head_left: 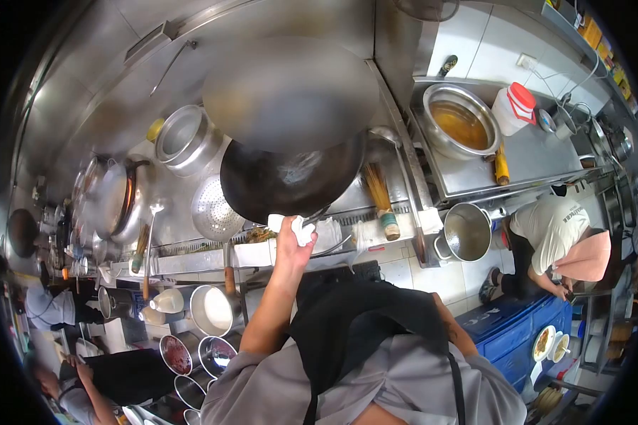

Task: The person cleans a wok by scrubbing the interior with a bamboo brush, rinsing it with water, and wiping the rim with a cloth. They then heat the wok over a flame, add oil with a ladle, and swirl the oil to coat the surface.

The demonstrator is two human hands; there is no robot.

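My left hand [295, 246] is closed around a folded white cloth [282, 222] at the near rim of a large black wok [290, 180]. The wok sits on the stove with a wet shine on its inner wall, and its far side is hidden by a grey blur. To its left lies a perforated strainer [215, 207] with a wooden handle pointing toward me. A bamboo wok brush [381, 202] rests just right of the wok. Only the forearm of my right arm shows, lowered beside the dark apron [361, 333]; its hand is out of sight.
A steel pot of amber liquid [461, 124] and a red-lidded white tub [515, 108] stand on the right counter. A tall pot [466, 232] sits below it. One person [553, 230] bends at the right; others stand at the lower left, near several pots [215, 310].
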